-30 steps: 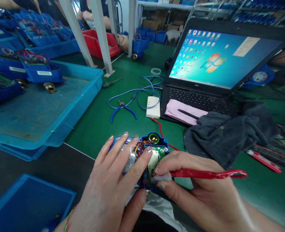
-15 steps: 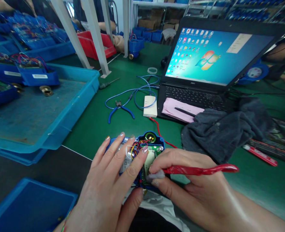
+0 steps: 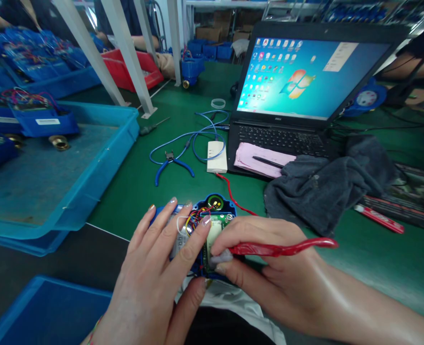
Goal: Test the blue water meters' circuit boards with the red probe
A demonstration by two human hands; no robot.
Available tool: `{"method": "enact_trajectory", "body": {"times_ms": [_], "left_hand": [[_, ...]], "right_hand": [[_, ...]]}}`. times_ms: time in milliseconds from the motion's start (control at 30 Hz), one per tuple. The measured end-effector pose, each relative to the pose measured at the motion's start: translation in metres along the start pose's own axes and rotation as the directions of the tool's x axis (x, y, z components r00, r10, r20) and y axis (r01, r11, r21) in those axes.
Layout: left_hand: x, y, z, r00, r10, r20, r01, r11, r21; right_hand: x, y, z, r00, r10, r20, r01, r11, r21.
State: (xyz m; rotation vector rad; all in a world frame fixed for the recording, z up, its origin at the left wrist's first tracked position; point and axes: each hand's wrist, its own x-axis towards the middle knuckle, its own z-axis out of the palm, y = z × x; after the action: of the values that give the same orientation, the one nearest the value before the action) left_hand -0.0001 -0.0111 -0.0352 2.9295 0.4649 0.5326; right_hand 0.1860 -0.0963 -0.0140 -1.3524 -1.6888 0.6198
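An opened blue meter housing (image 3: 216,197) is at the near edge of the table, showing a green circuit board, a pale display and a bundle of coloured wires. Spread across its left part is my left hand (image 3: 161,254), with the thumb at the near side, holding it steady. My right hand (image 3: 280,263) is closed over the board, pinching a greyish connector (image 3: 222,258) against it between thumb and forefinger. A red-wrapped cable (image 3: 287,248) runs from that connector over the hand. My fingers hide the exact contact with the board.
A laptop (image 3: 280,120) stands at the back, with pink paper (image 3: 247,155) and a grey cloth (image 3: 326,177) before it. Blue-handled cutters (image 3: 172,165), a screwdriver (image 3: 154,127) and a white box (image 3: 217,158) lie mid-table. A blue tray (image 3: 100,182) holds meters at left.
The whole view has shifted slightly, so everything appears a little further left. Both hands keep their hold on the housing and the connector.
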Motion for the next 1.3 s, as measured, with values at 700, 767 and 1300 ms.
{"method": "enact_trajectory", "body": {"times_ms": [700, 767, 1300], "left_hand": [[-0.0004, 0.0020, -0.0010, 1.000, -0.016, 0.010, 0.016, 1.000, 0.012], [0.0000, 0.0025, -0.0009, 1.000, -0.015, 0.016, 0.015, 1.000, 0.014], [-0.0008, 0.0036, -0.0028, 1.000, -0.011, 0.007, 0.011, 0.997, 0.075]], "right_hand": [[0.0003, -0.0009, 0.0015, 0.995, -0.089, 0.040, 0.094, 0.984, -0.151], [0.0009, -0.0020, 0.0022, 0.995, -0.084, 0.047, 0.091, 0.981, -0.169], [-0.0011, -0.0010, 0.0049, 0.996, -0.069, 0.053, 0.076, 0.987, -0.142]]}}
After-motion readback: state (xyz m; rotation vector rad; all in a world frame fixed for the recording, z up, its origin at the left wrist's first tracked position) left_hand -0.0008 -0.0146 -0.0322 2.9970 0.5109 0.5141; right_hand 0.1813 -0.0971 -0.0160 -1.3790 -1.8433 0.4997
